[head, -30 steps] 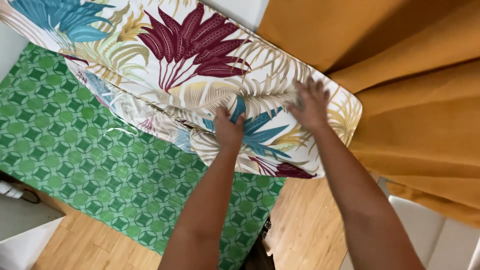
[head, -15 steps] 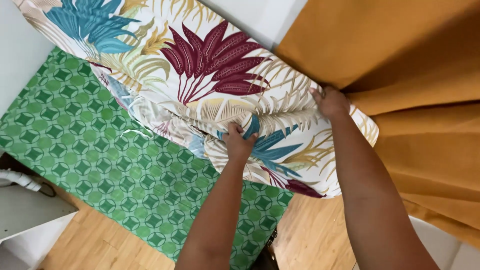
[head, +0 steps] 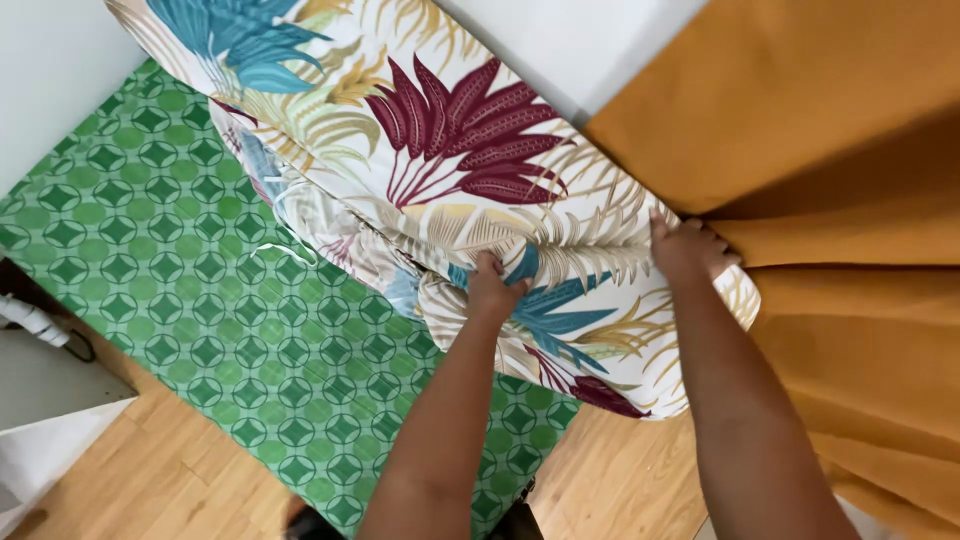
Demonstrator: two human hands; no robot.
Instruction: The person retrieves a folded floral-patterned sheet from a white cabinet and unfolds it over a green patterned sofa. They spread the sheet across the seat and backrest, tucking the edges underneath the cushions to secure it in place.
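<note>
Below you, a green rug [head: 200,300] w/ a repeating circle-and-diamond pattern lies flat on the light wood floor [head: 170,480], covering most of the lower-left view. To your right, a mustard-orange curtain [head: 850,200] hangs in heavy folds, top edge to bottom edge of the frame. Upper centre & far left: plain white wall [head: 560,50]. At lower left, the corner of a white cabinet w/ a grey top [head: 50,385] sits on the wood floor, just beside the rug's edge; a white cable or hose [head: 30,320] w/ a dark loop rests near it, too small to tell apart further.
</note>
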